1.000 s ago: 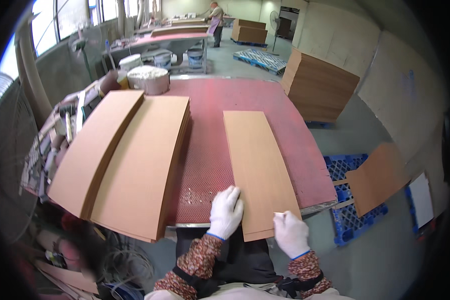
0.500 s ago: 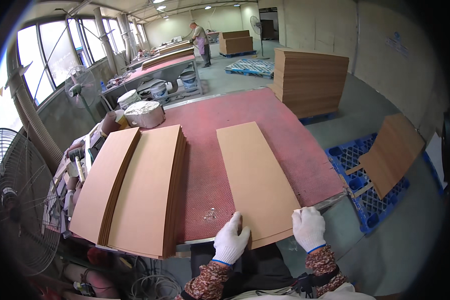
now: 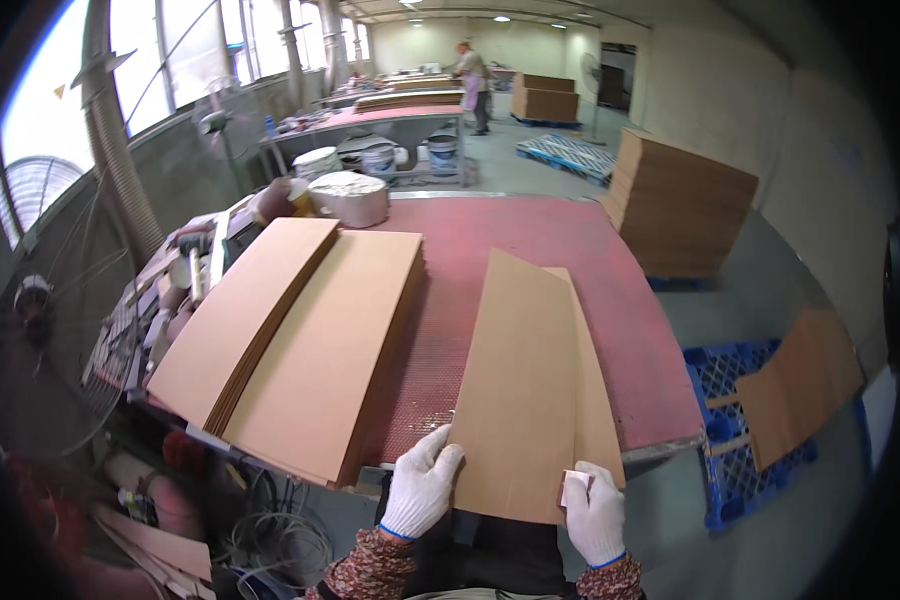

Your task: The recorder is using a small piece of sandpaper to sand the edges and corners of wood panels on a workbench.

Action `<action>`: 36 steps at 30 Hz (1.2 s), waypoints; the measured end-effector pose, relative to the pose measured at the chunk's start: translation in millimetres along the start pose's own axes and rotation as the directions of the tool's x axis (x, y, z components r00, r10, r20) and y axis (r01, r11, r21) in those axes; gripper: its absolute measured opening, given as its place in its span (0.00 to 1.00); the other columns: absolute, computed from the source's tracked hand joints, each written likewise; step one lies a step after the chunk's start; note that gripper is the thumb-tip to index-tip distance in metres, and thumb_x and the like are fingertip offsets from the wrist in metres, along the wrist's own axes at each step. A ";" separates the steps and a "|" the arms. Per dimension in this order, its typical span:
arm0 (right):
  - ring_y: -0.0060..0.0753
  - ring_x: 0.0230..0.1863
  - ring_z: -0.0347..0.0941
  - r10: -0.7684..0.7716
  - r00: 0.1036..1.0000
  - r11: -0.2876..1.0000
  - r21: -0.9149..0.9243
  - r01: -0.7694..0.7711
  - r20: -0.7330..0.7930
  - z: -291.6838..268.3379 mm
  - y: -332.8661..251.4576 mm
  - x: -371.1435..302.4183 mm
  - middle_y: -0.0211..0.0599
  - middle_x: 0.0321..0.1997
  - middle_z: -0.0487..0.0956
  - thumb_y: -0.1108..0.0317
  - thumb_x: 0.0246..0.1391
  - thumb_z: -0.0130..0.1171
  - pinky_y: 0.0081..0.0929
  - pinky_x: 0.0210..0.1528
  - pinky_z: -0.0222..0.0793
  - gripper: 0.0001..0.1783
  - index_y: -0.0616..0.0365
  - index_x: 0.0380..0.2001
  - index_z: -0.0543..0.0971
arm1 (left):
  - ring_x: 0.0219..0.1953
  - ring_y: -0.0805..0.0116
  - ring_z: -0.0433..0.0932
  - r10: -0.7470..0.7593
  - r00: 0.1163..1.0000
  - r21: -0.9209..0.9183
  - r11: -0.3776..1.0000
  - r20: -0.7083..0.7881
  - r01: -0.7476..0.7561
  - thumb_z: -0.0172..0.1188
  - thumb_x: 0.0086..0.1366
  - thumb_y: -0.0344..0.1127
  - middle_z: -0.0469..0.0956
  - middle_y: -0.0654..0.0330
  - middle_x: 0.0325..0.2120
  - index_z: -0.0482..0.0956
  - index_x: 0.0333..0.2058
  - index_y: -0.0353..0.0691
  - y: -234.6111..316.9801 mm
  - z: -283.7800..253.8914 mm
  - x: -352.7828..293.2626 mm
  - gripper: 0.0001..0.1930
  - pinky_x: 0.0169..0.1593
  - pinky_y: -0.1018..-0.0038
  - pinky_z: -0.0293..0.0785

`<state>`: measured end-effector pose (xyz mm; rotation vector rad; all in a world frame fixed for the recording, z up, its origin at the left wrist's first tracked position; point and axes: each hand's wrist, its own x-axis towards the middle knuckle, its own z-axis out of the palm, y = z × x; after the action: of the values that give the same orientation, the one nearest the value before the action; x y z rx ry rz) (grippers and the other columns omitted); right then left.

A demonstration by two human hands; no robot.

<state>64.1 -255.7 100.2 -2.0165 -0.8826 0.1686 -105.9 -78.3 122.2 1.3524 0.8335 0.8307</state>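
Note:
A thin brown wooden board is raised and tilted toward me at its near end. It lies askew over a second board, whose right side shows beyond it. My left hand, in a white knitted glove, grips the near left edge of the upper board. My right hand, gloved alike, is closed around a small pale block with a brown edge, close to the near right corner of the upper board. The block's far side is hidden by my fingers.
Two stacks of boards, one at left and one beside it, lie on the red mesh-topped table. Tools and scraps crowd its left edge. A blue pallet stands at right. A person works far back.
The upper board has been lifted and turned, uncovering a second board beneath. Both hands have shifted left, and the small block now shows in the right hand. The view has swung left.

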 end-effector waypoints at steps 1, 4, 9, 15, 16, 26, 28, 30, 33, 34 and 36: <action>0.44 0.44 0.87 0.067 0.997 0.987 0.147 -0.063 -0.024 1.7 -6.8 -3.4 0.51 0.45 0.87 0.61 0.69 0.60 0.37 0.49 0.81 0.19 0.70 0.49 0.84 | 0.46 0.76 0.82 -0.003 1.000 0.038 0.999 0.002 0.003 0.57 0.77 0.30 0.87 0.58 0.46 0.79 0.62 0.24 9.1 -7.3 -4.4 0.20 0.52 0.77 0.79; 0.30 0.48 0.84 0.073 0.995 0.956 0.278 -0.090 0.071 9.6 -15.7 -4.7 0.45 0.48 0.87 0.63 0.73 0.58 0.30 0.51 0.80 0.20 0.72 0.56 0.80 | 0.43 0.78 0.81 0.026 0.999 0.109 0.994 -0.038 -0.022 0.58 0.75 0.30 0.87 0.60 0.43 0.80 0.60 0.25 40.7 -26.2 -18.1 0.20 0.49 0.78 0.79; 0.25 0.51 0.81 -0.080 0.988 0.850 0.526 -0.001 0.131 34.3 -48.7 -3.3 0.39 0.50 0.85 0.62 0.78 0.54 0.28 0.55 0.78 0.21 0.71 0.61 0.78 | 0.45 0.76 0.83 0.006 0.982 0.091 0.996 -0.191 0.012 0.61 0.75 0.31 0.88 0.57 0.45 0.79 0.61 0.22 55.6 -74.3 -33.4 0.21 0.51 0.76 0.80; 0.28 0.52 0.82 -0.262 0.948 0.832 0.540 0.127 0.181 61.3 -91.3 6.1 0.44 0.54 0.86 0.65 0.77 0.56 0.29 0.57 0.80 0.23 0.75 0.64 0.74 | 0.46 0.71 0.85 0.114 0.950 0.295 0.955 -0.291 -0.024 0.61 0.75 0.33 0.89 0.51 0.46 0.79 0.60 0.21 57.2 -138.5 -37.2 0.22 0.52 0.73 0.81; 0.28 0.53 0.83 -0.256 0.934 0.833 0.547 0.081 0.251 64.7 -102.4 7.2 0.46 0.54 0.86 0.65 0.77 0.56 0.29 0.57 0.80 0.24 0.76 0.65 0.74 | 0.47 0.67 0.87 0.157 0.933 0.427 0.904 -0.324 -0.004 0.61 0.75 0.34 0.89 0.48 0.47 0.81 0.60 0.24 54.2 -149.1 -37.5 0.22 0.54 0.72 0.81; 0.30 0.44 0.88 -0.347 0.884 0.761 0.645 0.070 0.313 134.3 -124.9 2.8 0.53 0.56 0.85 0.64 0.74 0.61 0.30 0.49 0.84 0.22 0.70 0.61 0.78 | 0.48 0.47 0.82 0.664 0.740 0.962 0.256 -0.107 -0.091 0.70 0.64 0.37 0.85 0.53 0.40 0.89 0.41 0.40 46.3 -165.4 -45.9 0.10 0.57 0.53 0.74; 0.29 0.44 0.87 -0.375 0.870 0.744 0.664 0.076 0.320 146.3 -132.9 3.3 0.52 0.57 0.85 0.65 0.74 0.61 0.29 0.49 0.84 0.21 0.70 0.61 0.78 | 0.49 0.47 0.82 0.668 0.740 0.958 0.256 -0.076 -0.132 0.70 0.63 0.37 0.85 0.52 0.41 0.89 0.41 0.39 43.8 -166.4 -43.4 0.11 0.57 0.54 0.74; 0.28 0.42 0.87 -0.459 0.840 0.755 0.625 0.198 0.290 152.6 -139.8 9.5 0.52 0.58 0.85 0.67 0.74 0.60 0.27 0.48 0.83 0.19 0.70 0.59 0.80 | 0.51 0.46 0.81 0.651 0.756 0.945 0.283 -0.066 -0.161 0.70 0.64 0.37 0.85 0.51 0.43 0.88 0.41 0.36 43.8 -166.6 -41.9 0.12 0.60 0.52 0.73; 0.27 0.42 0.86 -0.451 0.835 0.758 0.629 0.171 0.316 155.8 -154.4 12.9 0.52 0.58 0.84 0.67 0.74 0.60 0.28 0.48 0.83 0.17 0.69 0.56 0.82 | 0.53 0.45 0.80 0.674 0.736 0.951 0.265 -0.062 -0.162 0.69 0.65 0.37 0.84 0.50 0.45 0.87 0.44 0.35 37.6 -177.0 -35.9 0.13 0.62 0.50 0.72; 0.27 0.43 0.86 -0.498 0.827 0.738 0.629 0.246 0.262 164.2 -152.3 14.7 0.51 0.58 0.85 0.66 0.74 0.59 0.28 0.48 0.83 0.17 0.69 0.55 0.82 | 0.56 0.43 0.79 0.640 0.763 0.941 0.305 -0.090 -0.145 0.67 0.67 0.37 0.83 0.48 0.48 0.86 0.46 0.34 36.3 -179.3 -35.3 0.15 0.66 0.48 0.70; 0.27 0.44 0.86 -0.511 0.809 0.744 0.622 0.246 0.290 165.9 -158.0 18.4 0.50 0.57 0.85 0.66 0.74 0.59 0.28 0.47 0.82 0.18 0.69 0.56 0.81 | 0.57 0.43 0.78 0.652 0.751 0.941 0.310 -0.104 -0.139 0.67 0.68 0.38 0.83 0.48 0.48 0.86 0.47 0.34 30.1 -184.7 -31.2 0.15 0.68 0.47 0.68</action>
<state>-76.4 -76.5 130.6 -1.2110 -1.3482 0.6013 -284.0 -17.2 145.4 2.4983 1.4937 1.2354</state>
